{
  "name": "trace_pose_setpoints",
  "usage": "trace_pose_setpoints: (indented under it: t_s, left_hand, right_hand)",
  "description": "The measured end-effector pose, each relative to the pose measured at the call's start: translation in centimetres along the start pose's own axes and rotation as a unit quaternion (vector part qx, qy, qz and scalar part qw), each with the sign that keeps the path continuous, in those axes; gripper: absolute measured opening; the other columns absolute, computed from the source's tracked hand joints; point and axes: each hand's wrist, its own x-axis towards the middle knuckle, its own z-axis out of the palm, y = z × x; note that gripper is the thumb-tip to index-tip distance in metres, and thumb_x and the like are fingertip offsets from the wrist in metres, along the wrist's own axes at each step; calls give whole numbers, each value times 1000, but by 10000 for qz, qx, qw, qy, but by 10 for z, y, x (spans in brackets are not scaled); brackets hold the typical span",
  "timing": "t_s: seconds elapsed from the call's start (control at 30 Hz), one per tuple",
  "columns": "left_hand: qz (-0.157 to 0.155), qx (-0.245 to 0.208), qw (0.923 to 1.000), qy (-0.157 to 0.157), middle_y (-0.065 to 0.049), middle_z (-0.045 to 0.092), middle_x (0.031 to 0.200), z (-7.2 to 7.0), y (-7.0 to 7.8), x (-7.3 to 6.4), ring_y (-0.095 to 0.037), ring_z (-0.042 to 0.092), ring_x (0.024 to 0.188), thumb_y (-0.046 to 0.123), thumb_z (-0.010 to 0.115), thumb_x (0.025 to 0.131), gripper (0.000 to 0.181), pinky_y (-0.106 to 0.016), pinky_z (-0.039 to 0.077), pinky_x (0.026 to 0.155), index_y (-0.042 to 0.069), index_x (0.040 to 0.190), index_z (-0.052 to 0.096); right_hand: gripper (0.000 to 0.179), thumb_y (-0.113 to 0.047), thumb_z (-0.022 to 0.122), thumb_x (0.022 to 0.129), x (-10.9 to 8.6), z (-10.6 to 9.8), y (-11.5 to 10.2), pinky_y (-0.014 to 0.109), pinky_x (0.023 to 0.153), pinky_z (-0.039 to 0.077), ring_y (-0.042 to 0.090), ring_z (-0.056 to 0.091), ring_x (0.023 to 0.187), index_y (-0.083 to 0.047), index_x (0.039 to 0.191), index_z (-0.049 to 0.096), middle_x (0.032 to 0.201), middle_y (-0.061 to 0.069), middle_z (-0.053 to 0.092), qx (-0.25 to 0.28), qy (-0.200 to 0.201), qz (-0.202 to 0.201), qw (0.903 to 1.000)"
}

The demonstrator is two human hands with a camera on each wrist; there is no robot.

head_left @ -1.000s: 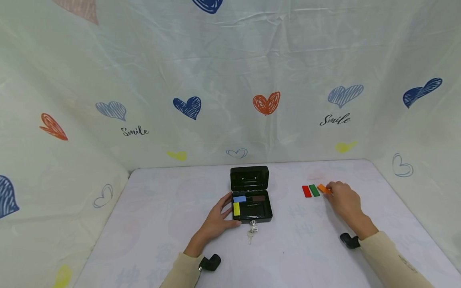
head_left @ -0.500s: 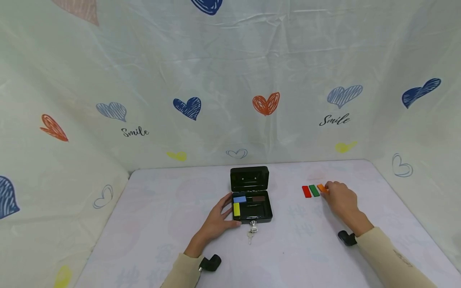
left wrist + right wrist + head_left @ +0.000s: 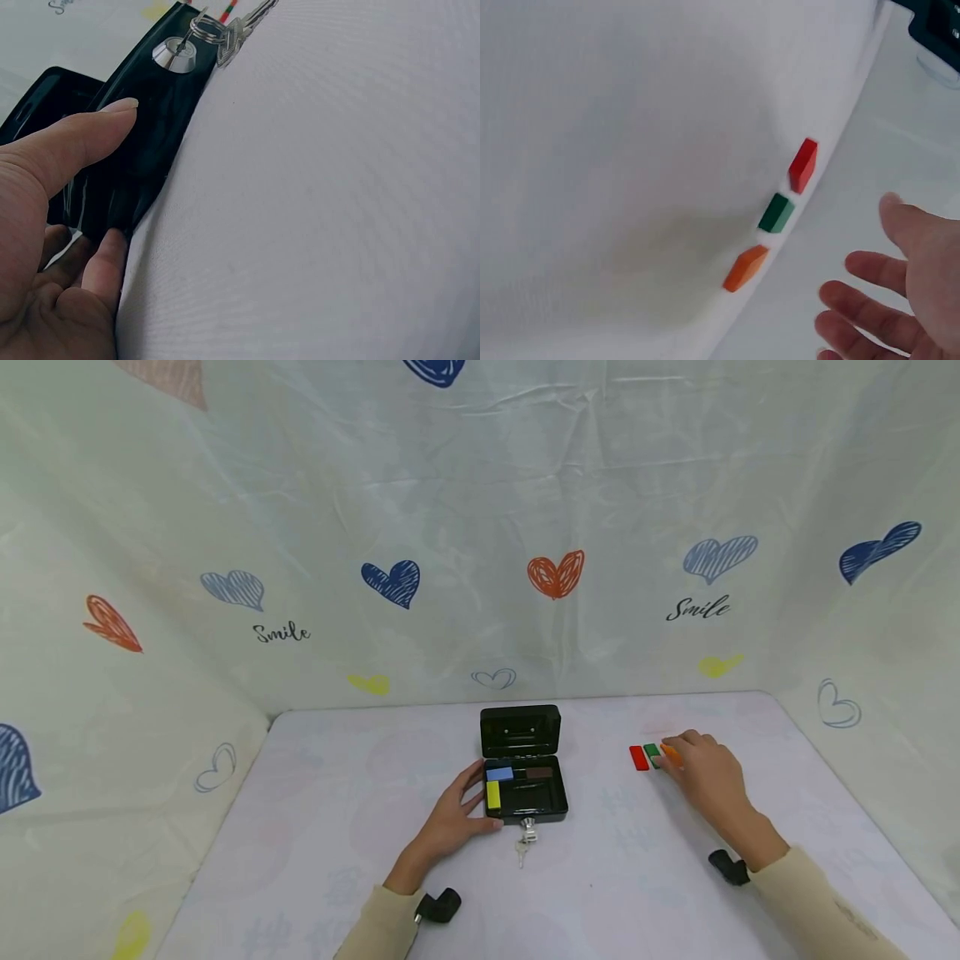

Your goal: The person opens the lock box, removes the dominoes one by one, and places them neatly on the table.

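A small black cash box [image 3: 546, 816] stands on the table with its lid [image 3: 519, 732] raised. My left hand [image 3: 447, 821] grips its near left corner, thumb on the front face and fingers along the side. Inside lie a yellow block [image 3: 492, 795], a light blue block [image 3: 499, 774] and a brown block [image 3: 538, 772]. To the right, a red block [image 3: 639, 758], a green block [image 3: 650, 754] and an orange block [image 3: 745, 268] lie in a row. My right hand [image 3: 708, 777] hovers over the row's right end, fingers spread, holding nothing; it partly covers the orange block.
Keys [image 3: 522, 852] hang on a ring from the lock [image 3: 174, 54] at the box's front. A white cloth covers the table [image 3: 360, 752]. Behind it hangs a pale curtain [image 3: 465, 627] printed with hearts. Both wrists carry a black camera.
The orange block has straightened and shifted left beside the green one. My right hand has let go of it and spread its fingers, reaching slightly left. My left hand has stayed on the box.
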Motion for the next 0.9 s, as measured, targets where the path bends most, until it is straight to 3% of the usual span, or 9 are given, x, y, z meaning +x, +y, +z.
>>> trace_pose_setpoints:
  t_s: [0.13, 0.4, 0.9]
  left_hand:
    - [-32, 3, 10000, -12, -2, 27, 149, -1, 1, 1, -25, 38, 130, 13, 84, 67, 101, -27, 43, 97, 25, 146, 24]
    - [-105, 2, 9999, -8, 1, 27, 148, -1, 1, 0, -22, 38, 129, 13, 84, 66, 102, -25, 43, 97, 26, 146, 24]
    - [-96, -2, 10000, -11, 1, 27, 149, -1, -2, 1, -23, 38, 130, 15, 85, 66, 102, -26, 43, 97, 27, 146, 24]
  right_hand:
    - [37, -22, 82, 66, -1, -5, -12, 41, 54, 51, 31, 58, 73, -1, 94, 70, 86, 13, 63, 97, 354, -581, 9976]
    - [41, -24, 83, 64, -3, -5, -36, 42, 68, 49, 28, 58, 84, -5, 98, 72, 94, 7, 64, 505, 439, -1110, 9916]
    - [44, -27, 80, 71, 8, 11, -87, 39, 84, 51, 21, 56, 100, -14, 111, 69, 108, 2, 63, 811, -11, -2217, 9717]
